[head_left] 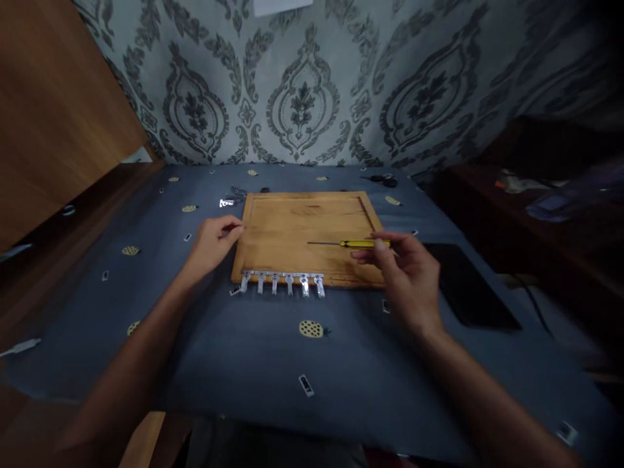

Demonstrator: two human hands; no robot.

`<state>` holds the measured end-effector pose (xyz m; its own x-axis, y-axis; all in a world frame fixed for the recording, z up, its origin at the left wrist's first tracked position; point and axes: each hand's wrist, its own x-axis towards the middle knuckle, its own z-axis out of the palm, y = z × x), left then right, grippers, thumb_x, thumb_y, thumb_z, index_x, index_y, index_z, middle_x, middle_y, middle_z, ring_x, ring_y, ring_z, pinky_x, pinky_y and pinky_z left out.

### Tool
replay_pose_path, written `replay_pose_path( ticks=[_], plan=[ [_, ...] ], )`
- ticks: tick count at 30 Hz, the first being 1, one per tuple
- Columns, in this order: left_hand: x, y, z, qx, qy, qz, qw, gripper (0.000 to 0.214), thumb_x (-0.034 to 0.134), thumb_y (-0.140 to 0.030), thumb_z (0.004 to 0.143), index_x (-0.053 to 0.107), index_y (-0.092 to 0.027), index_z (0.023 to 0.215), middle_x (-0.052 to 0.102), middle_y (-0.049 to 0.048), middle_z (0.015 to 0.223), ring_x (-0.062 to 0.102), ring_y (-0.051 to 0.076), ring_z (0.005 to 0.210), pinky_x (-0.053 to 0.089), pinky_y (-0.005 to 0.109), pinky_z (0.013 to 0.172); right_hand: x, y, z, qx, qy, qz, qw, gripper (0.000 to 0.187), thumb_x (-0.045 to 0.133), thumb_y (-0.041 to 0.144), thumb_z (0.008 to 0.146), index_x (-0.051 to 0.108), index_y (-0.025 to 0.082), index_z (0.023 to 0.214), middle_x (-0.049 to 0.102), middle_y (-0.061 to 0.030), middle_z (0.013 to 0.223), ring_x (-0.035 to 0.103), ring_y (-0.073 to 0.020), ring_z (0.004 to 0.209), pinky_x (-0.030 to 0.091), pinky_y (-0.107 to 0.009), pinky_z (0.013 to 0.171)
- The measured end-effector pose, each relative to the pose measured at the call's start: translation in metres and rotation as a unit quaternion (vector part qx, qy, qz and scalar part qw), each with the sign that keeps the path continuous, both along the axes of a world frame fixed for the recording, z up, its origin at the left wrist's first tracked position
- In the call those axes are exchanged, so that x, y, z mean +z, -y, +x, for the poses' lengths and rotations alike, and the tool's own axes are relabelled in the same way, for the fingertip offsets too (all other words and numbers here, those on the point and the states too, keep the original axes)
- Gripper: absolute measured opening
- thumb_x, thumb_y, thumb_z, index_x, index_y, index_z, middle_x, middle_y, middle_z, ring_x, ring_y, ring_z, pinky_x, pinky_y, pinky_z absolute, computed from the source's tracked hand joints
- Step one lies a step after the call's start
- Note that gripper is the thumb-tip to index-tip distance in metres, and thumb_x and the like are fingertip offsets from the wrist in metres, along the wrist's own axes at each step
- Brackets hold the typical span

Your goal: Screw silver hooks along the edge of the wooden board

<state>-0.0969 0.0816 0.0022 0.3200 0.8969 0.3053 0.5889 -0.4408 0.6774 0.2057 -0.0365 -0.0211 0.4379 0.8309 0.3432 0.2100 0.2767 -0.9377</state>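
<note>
Yellow screwdriver — inside right grip

The screwdriver in the right hand pairs a thin metal shaft with a yellow handle that looks like smooth, faintly shiny plastic. Between that hand and the left hand, the board is wood, its face smooth with a soft sheen, dark grain and a knot showing. The clips on its near edge are bright, shiny metal. Under both hands, the tablecloth looks matt and smooth; whether woven cloth or plastic, I cannot tell. Right of the right hand, the tablet is dark and smooth. Far left of the left hand, the cabinet has smooth, wood-grained panels.
</note>
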Motion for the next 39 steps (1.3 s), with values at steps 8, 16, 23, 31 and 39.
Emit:
replay_pose_path(
  ticks=[8, 16, 23, 31, 39],
  plan=[
    [-0.024, -0.024, -0.015, 0.07, 0.006, -0.02, 0.997, 0.019, 0.057, -0.033, 0.08, 0.068, -0.019, 0.071, 0.067, 0.001, 0.064, 0.056, 0.015, 0.059, 0.04, 0.027, 0.059, -0.02, -0.035, 0.008, 0.094, -0.012, -0.08, 0.992, 0.015, 0.069, 0.034, 0.085, 0.062, 0.023, 0.092, 0.074, -0.0004, 0.077, 0.074, -0.0186, 0.066, 0.062, -0.037, 0.073],
    [-0.034, -0.03, -0.021, 0.099, -0.006, -0.009, 0.995, 0.017, 0.057, -0.031, 0.079, 0.066, -0.019, 0.07, 0.067, -0.0004, 0.062, 0.057, 0.015, 0.061, 0.042, 0.026, 0.061, -0.02, -0.05, 0.009, 0.096, 0.31, -0.131, 0.937, 0.016, 0.063, 0.026, 0.085, 0.072, 0.02, 0.096, 0.077, -0.0079, 0.094, 0.072, -0.026, 0.085, 0.056, -0.041, 0.079],
    [-0.041, -0.032, -0.022, 0.105, -0.022, 0.0, 0.994, 0.016, 0.057, -0.03, 0.08, 0.068, -0.019, 0.076, 0.069, 0.0012, 0.069, 0.06, 0.016, 0.067, 0.043, 0.026, 0.067, -0.022, -0.048, 0.01, 0.113, 0.406, -0.094, 0.902, 0.022, 0.061, 0.021, 0.085, 0.074, 0.021, 0.104, 0.077, -0.01, 0.108, 0.069, -0.031, 0.106, 0.053, -0.049, 0.096],
    [-0.045, -0.033, -0.023, 0.1, -0.04, 0.004, 0.994, 0.018, 0.055, -0.031, 0.083, 0.068, -0.019, 0.084, 0.071, 0.0022, 0.075, 0.063, 0.018, 0.071, 0.045, 0.027, 0.068, -0.03, -0.043, 0.013, 0.104, 0.362, -0.064, 0.924, 0.027, 0.06, 0.033, 0.088, 0.071, 0.02, 0.109, 0.076, -0.012, 0.111, 0.07, -0.0307, 0.105, 0.056, -0.05, 0.093],
    [-0.049, -0.032, -0.027, 0.095, -0.063, 0.067, 0.991, 0.019, 0.05, -0.029, 0.089, 0.068, -0.023, 0.096, 0.072, 0.0057, 0.087, 0.067, 0.021, 0.078, 0.053, 0.034, 0.073, -0.032, -0.042, 0.013, 0.094, 0.364, -0.026, 0.926, 0.028, 0.054, 0.039, 0.093, 0.07, 0.02, 0.106, 0.076, -0.0144, 0.106, 0.072, -0.0327, 0.101, 0.058, -0.054, 0.091]
  ],
)
